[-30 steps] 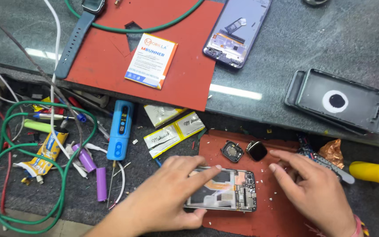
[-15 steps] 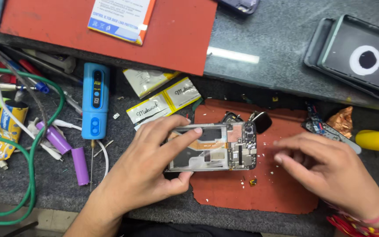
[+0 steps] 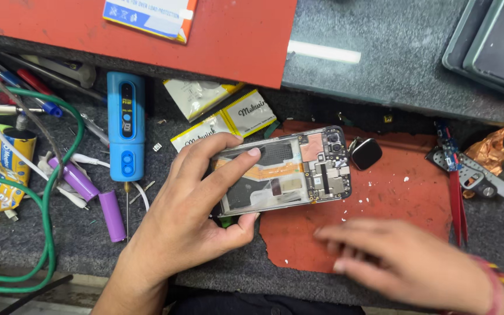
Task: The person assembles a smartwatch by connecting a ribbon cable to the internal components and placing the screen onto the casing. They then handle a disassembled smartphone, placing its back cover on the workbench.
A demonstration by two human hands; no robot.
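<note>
A: Where's the opened phone (image 3: 284,172)?

B: At the near left corner of the small red mat (image 3: 380,198), pinched by its left end in the left hand (image 3: 196,213), circuit side up. The right hand (image 3: 403,262) hovers blurred over the mat's near edge, fingers spread, holding nothing.

A: Risk?

B: I'd judge the loose grip could let it tip, scattering the white flecks (image 3: 406,178) or knocking the small black part (image 3: 366,153) beside it.
</note>
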